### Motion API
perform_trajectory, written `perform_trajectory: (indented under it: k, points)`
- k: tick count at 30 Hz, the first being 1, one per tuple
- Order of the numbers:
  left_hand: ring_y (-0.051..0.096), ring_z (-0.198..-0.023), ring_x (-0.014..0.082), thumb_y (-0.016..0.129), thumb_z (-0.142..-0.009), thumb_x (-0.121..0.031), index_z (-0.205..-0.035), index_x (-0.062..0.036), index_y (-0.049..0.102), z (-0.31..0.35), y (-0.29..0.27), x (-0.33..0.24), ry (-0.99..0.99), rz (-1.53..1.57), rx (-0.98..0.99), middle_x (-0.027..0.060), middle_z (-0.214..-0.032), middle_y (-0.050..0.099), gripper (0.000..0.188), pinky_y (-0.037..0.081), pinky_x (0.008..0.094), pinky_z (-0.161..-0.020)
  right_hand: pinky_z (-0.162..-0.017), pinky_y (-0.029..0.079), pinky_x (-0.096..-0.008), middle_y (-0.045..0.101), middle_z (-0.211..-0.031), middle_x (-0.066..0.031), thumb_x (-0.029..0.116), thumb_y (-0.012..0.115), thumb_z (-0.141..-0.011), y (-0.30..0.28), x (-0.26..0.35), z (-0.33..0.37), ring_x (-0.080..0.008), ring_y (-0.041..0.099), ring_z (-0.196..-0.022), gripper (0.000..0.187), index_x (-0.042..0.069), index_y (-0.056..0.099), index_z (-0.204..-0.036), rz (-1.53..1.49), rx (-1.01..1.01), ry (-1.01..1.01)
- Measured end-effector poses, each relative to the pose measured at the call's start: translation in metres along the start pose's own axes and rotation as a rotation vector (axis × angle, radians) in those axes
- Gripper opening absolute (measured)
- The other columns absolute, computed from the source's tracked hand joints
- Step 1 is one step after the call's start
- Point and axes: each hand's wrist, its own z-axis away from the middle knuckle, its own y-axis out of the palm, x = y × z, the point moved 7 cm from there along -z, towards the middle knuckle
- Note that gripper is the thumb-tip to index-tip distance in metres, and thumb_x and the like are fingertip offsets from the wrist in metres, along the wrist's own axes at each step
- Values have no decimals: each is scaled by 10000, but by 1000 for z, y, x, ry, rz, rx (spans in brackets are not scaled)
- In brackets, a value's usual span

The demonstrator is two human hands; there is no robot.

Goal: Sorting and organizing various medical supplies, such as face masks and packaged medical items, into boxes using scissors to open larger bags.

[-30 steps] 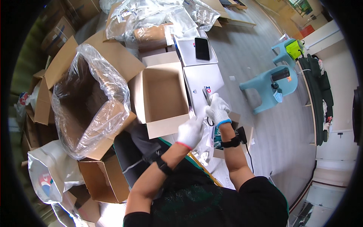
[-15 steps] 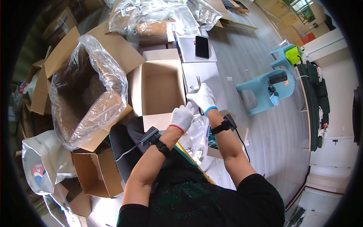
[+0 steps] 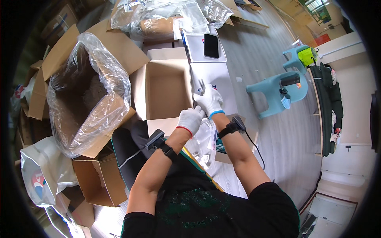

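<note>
Head view: scissors [image 3: 201, 85], apparently, are jutting out beyond the right hand [image 3: 210, 99], over the white box [image 3: 220, 80]. Crowded gloved fingers could be causing a slip, blades nicking the left hand [image 3: 191, 120] or scoring the box. Right hand is curling closed around the tool, knuckles up. Left hand is sitting nearer the body, fingers partly bent, tips close against the right; whether it's gripping anything, cannot tell. Open carton [image 3: 168, 89] is standing left of both.
</note>
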Motion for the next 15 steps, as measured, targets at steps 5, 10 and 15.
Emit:
perform_trajectory:
  k: [5, 10, 15]
  points:
    - [665, -853, 270, 596, -848, -85, -980, -107, 632, 3, 3, 2, -39, -9, 8, 79, -960, 599, 139, 558, 398, -696, -833, 524, -478, 703, -1002, -209, 476, 720, -770, -7, -2, -7, -387, 677, -960, 496, 43, 652, -1001, -122, -116, -71]
    - [684, -857, 291, 576, -883, -101, -1042, -99, 605, -8, 8, 3, 6, -63, 139, 102, -1013, 626, 162, 564, 421, -673, -851, 543, -505, 652, -1146, -203, 504, 737, -780, -26, -10, 13, -394, 670, -1009, 642, 29, 573, -1180, 11, -85, 77]
    - [718, -856, 329, 512, -949, -106, -1209, -37, 529, -5, 27, 28, -299, 134, 186, 161, -1009, 711, 270, 566, 447, -711, -811, 568, -486, 526, -1282, -211, 524, 792, -705, -25, 12, 33, -395, 659, -1035, 785, 20, 498, -1230, 251, 23, 41]
